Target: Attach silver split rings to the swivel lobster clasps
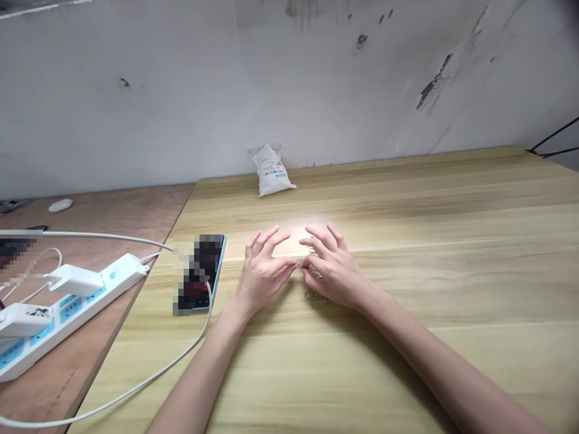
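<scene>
Metal rings (309,295) lie on the wooden bench (452,253), close to the place where the two hands meet. If this meeting place is the centre of a clock, with 12 o'clock towards the wall (294,90), some rings show at 4 to 5 o'clock and some between 1 and 2 o'clock. The right hand covers part of them.

The left hand (265,268) comes from 7 o'clock. Its thumb and index finger are pressed together at the tips on a small piece (299,266), which is too small for me to tell if it is also a ring. The right hand (332,271) comes from 4 o'clock, and its bent fingers pinch the same piece from the other side. The remaining fingers of both hands are raised and spread, grasping nothing.

At 9 o'clock, near the left hand, a phone (208,265) lies with its screen up, partly blurred. A white cable (136,389) curves from it through 8 o'clock. Beyond the phone, a white power strip (131,268) carries two white chargers (76,278). Between 11 and 12 o'clock, a white bag (274,172) with a printed label sits near the wall.
</scene>
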A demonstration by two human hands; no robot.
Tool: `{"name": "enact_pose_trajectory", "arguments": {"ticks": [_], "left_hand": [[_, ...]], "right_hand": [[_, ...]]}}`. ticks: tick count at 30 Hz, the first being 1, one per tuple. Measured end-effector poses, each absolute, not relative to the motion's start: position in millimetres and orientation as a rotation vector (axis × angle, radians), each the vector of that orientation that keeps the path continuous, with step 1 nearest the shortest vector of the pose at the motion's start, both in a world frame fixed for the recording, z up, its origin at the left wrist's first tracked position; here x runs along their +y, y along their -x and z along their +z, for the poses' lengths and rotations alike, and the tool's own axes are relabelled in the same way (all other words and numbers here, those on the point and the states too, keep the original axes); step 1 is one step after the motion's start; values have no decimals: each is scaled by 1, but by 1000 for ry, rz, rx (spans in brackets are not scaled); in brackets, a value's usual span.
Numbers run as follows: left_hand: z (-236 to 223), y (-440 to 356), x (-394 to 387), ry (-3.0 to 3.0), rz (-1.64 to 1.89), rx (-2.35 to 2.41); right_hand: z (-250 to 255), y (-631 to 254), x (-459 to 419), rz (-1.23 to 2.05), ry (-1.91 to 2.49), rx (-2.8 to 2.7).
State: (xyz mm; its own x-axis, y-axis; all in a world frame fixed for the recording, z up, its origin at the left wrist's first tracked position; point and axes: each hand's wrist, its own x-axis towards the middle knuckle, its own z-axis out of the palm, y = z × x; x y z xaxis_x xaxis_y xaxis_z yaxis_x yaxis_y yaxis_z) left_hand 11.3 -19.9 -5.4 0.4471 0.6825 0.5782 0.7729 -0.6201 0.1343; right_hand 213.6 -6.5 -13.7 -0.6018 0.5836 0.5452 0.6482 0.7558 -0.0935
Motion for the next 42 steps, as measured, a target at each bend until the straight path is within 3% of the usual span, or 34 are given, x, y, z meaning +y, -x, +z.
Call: {"name": "enact_pose_trajectory", "arguments": {"ticks": [12, 25, 42], "left_hand": [[-14, -28, -25, 2421, -647, -1340], [-14, -13, -19, 2558, -1043, -1439], [-2, -3, -20, 2537, -1141, -1442]], "right_hand": [[-17, -211, -8, 33, 973, -2381], [-19, -216, -2, 191, 901, -2190], [-11, -220, -4, 280, 869, -2147]]}}
